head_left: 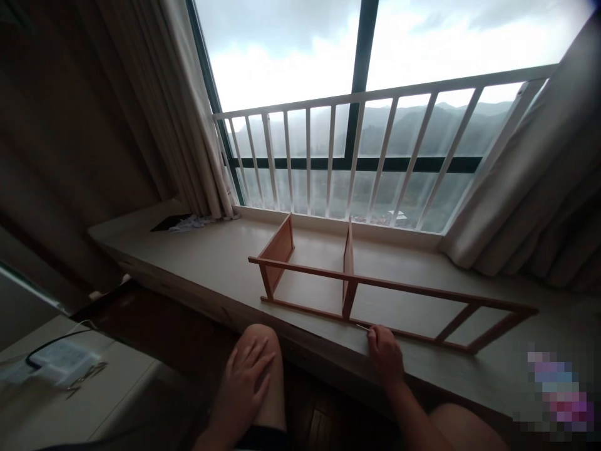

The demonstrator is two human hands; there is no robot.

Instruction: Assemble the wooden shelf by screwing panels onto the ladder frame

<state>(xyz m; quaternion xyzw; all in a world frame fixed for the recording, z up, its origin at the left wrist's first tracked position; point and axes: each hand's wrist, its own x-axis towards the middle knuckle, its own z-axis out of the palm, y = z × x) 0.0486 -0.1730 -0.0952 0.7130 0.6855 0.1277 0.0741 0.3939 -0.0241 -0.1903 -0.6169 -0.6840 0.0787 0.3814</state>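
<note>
A reddish-brown wooden frame (pixel 307 270) lies on its side on the window ledge. Two panels stand up from its left half, and thin crosspieces join the long rails at its right end. Pinched in the fingers of my right hand (pixel 385 354) is a thin, light-coloured rod (pixel 362 327). Its tip points left, at the lower rail near the foot of the middle panel; whether it touches the wood I cannot tell. My left hand (pixel 248 376) lies on my bent knee with its fingers spread, apart from the frame and holding nothing.
A white railing (pixel 308 160) stands in front of the window, between curtains (pixel 159 113). A dark flat item and crumpled plastic (pixel 190 222) lie on the ledge's left. At lower left, a pale surface carries a clear plastic package (pixel 70 363), a cable and small metal pieces (pixel 89 376).
</note>
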